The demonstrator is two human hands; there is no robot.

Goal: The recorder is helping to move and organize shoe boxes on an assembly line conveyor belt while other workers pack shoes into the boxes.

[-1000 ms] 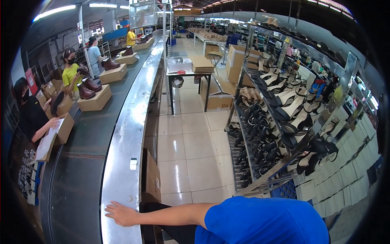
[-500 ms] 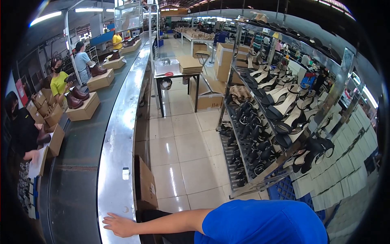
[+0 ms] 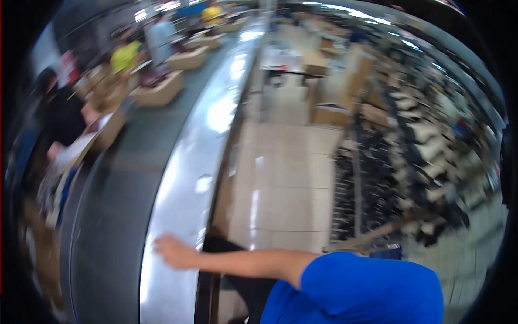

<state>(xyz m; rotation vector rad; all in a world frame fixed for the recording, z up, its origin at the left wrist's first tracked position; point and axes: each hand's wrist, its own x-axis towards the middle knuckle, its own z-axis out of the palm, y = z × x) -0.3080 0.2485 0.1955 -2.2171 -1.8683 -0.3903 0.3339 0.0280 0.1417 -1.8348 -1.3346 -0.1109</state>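
Note:
My right hand (image 3: 175, 252) is over the shiny metal rail (image 3: 181, 173) along the conveyor, at the end of my bare forearm and blue sleeve. Motion blurs its fingers, but they look loosely stretched, with nothing visible in them. Whether the palm touches the rail cannot be made out. A small pale patch (image 3: 203, 183) lies on the rail beyond the hand. My left hand is out of view. To the left of the rail runs the dark conveyor belt (image 3: 124, 183), with brown shoes (image 3: 152, 77) on a cardboard box (image 3: 156, 93) farther along.
Across the belt, a person in black (image 3: 67, 116) handles white paper at an open box. Other workers stand farther back. On the right, a rack holds black shoes (image 3: 372, 183) and sandals (image 3: 423, 140). A table with cardboard (image 3: 313, 62) stands beyond the tiled floor (image 3: 280, 178).
The view has swung, so the conveyor and rack appear shifted to the right, and the picture is blurred. My right hand, earlier flat on the rail with fingers spread, appears higher in view.

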